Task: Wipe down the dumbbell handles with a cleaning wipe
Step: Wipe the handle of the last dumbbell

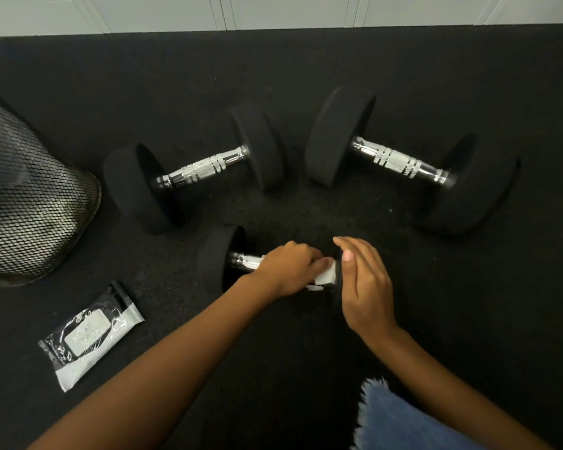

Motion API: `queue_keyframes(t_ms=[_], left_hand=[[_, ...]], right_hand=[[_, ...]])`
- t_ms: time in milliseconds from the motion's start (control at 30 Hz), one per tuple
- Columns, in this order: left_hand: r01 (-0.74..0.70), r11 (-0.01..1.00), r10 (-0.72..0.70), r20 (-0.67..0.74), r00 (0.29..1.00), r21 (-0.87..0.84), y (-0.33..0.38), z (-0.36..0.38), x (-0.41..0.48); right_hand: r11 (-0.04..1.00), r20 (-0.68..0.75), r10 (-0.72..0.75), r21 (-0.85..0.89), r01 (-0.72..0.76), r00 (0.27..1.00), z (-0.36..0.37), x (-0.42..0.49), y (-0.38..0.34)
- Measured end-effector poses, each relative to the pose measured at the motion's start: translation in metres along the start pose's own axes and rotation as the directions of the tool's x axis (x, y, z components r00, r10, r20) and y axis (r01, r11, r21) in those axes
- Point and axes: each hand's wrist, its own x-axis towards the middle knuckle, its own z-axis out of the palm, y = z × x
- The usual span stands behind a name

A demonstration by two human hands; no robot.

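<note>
Matting, black and speckled, runs to a white wall and bears three dumbbells, the nearest with left hand clenched on a wipe around its handle, right hand open on its end.

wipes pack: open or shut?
Cannot tell. The wipes pack lies flat on the floor mat; glare hides whether its label flap is sealed.

Glossy knurled chrome handle, matt floor
</note>
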Motion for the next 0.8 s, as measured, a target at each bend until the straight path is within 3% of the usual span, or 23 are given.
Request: queue_keyframes(t_ms=[200, 500, 667, 800], left_hand=[[0.004, 1.0, -0.004, 0.013, 1.0, 0.0, -0.004, -0.005, -0.003], [0.115, 0.993, -0.118, 0.124, 0.985, 0.035, 0.003, -0.015, 0.009], [0.076, 0.996, -0.079, 0.09, 0.993, 0.037, 0.007, -0.007, 0.007], [0.124, 0.992, -0.126, 0.118, 0.985, 0.026, -0.007, -0.016, 0.007]], right_hand=[[1.0, 0.008, 0.009, 0.021, -0.009, 1.0, -0.001, 0.003, -0.001], [1.0, 0.001, 0.005, 0.024, -0.005, 1.0, 0.0, 0.002, 0.0], [1.0, 0.008, 0.009, 0.02, -0.009, 1.0, 0.0, 0.003, 0.001], [1.0, 0.009, 0.006, 0.01, -0.006, 1.0, -0.001, 0.001, 0.001]])
